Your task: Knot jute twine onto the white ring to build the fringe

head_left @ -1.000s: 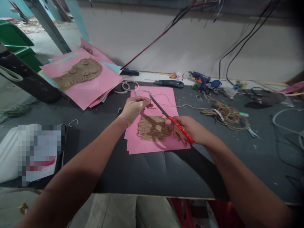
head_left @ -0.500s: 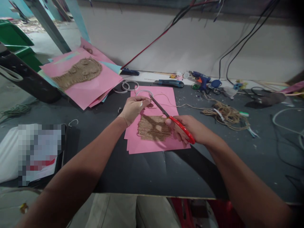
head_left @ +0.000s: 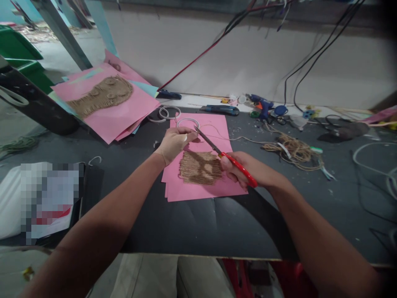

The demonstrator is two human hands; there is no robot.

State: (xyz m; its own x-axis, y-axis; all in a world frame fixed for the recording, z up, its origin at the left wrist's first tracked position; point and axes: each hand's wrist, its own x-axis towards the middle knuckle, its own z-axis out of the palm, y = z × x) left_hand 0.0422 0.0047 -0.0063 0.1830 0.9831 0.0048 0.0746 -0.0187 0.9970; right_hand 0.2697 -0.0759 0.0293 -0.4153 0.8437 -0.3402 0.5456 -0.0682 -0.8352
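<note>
My right hand [head_left: 243, 167] grips red-handled scissors [head_left: 237, 166], whose blades point up and left and look closed. Their tips reach the fingertips of my left hand [head_left: 178, 142], which is pinched on the brown twine [head_left: 245, 138]; the exact grip is hidden. A pale ring [head_left: 188, 122] lies just beyond these fingers. Below both hands, a brown patch of twine rows [head_left: 200, 167] sits on pink sheets [head_left: 198, 193], with shadows across it. The strand runs right to a loose twine tangle [head_left: 288, 149].
At the back left, pink sheets [head_left: 130, 114] carry another twine shape [head_left: 105, 95]. Two rings [head_left: 164, 113], a utility knife [head_left: 221, 109] and a blue glue gun [head_left: 262, 104] lie along the back. A plastic-wrapped bundle [head_left: 12, 198] sits left; cables [head_left: 361, 157] lie right.
The scissors' handles have drawn slightly closer together, and my right hand has shifted a little. My left hand keeps its pinch near the ring. The view has moved very slightly.
</note>
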